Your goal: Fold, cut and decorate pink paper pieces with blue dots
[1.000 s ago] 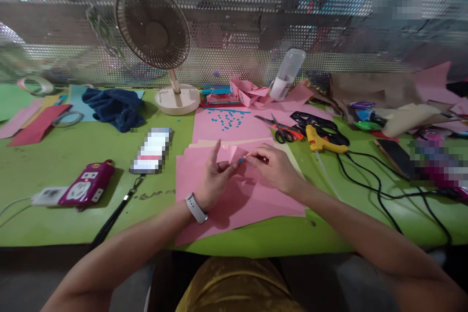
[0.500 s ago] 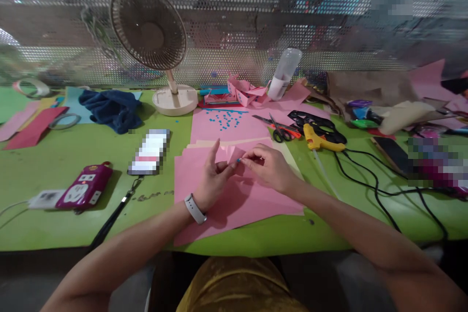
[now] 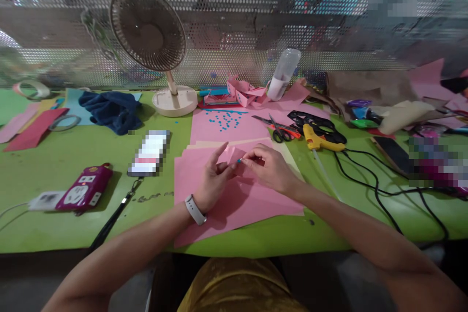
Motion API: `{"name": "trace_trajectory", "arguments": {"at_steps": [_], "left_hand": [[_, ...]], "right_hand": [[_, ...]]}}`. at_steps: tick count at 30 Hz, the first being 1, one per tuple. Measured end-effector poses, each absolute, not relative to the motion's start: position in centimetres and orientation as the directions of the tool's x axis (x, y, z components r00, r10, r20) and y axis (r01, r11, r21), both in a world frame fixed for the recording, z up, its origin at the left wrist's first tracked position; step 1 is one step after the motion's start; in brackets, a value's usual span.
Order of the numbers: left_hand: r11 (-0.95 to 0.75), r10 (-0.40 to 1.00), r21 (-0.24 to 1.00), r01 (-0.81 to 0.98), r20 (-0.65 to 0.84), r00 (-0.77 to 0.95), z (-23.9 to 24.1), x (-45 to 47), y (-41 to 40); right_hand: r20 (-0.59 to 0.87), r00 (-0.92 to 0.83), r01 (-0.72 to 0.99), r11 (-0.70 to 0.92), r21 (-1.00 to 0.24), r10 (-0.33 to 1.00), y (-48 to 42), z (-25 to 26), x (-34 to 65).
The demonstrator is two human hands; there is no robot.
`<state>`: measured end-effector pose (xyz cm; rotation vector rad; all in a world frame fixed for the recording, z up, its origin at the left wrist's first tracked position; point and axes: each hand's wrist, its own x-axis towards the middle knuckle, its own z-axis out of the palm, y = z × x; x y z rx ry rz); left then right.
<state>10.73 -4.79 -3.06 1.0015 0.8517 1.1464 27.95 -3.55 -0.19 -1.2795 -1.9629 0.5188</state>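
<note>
My left hand (image 3: pixel 215 178), with a grey band on its wrist, pinches a folded pink paper piece (image 3: pixel 231 152) between thumb and fingers, and its index finger points up. Opposite it, my right hand (image 3: pixel 269 168) is closed, with the fingertips pinching a tiny blue paper bit (image 3: pixel 239 160) against the pink piece. Parts of the folded piece are hidden by the fingers. Both hands are above a stack of pink sheets (image 3: pixel 219 224). Beyond them, several blue paper dots (image 3: pixel 223 119) lie scattered on another pink sheet (image 3: pixel 201 131).
Black-handled scissors (image 3: pixel 281 132) and a yellow glue gun (image 3: pixel 321 141) lie right of the sheets. A phone (image 3: pixel 149 153), a purple power strip (image 3: pixel 86 187) and a fan (image 3: pixel 175 102) are on the left. Pink folded paper pieces (image 3: pixel 246 92) and a bottle (image 3: pixel 284 75) stand at the back.
My left index finger has tipped to the right and come down slightly. Both hands stay in the same place with the pink piece and the blue bit.
</note>
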Motion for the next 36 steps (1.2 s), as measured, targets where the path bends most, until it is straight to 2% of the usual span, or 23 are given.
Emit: {"name": "trace_trajectory", "arguments": {"at_steps": [6,12,29,36], "left_hand": [[0.143,0.964,0.926,-0.351,-0.051,0.260,-3.02,10.67,-4.77],[0.129,0.966,0.928,-0.350,-0.037,0.258,-2.99,10.69,-4.86],[0.052,0.957,0.942,-0.332,0.047,0.286,-2.79,10.82,-5.01],[0.076,0.960,0.943,-0.323,0.018,0.280,-2.90,10.84,-5.07]], "right_hand": [[0.373,-0.196,0.556,0.416,-0.719,0.907,-3.22,0.14,27.89],[0.386,-0.193,0.549,0.426,-0.719,0.902,-2.96,0.27,27.85],[0.461,-0.265,0.593,0.520,-0.614,0.847,-2.79,-0.16,28.05],[0.475,-0.282,0.612,0.538,-0.580,0.834,-2.72,-0.23,28.11]]}}
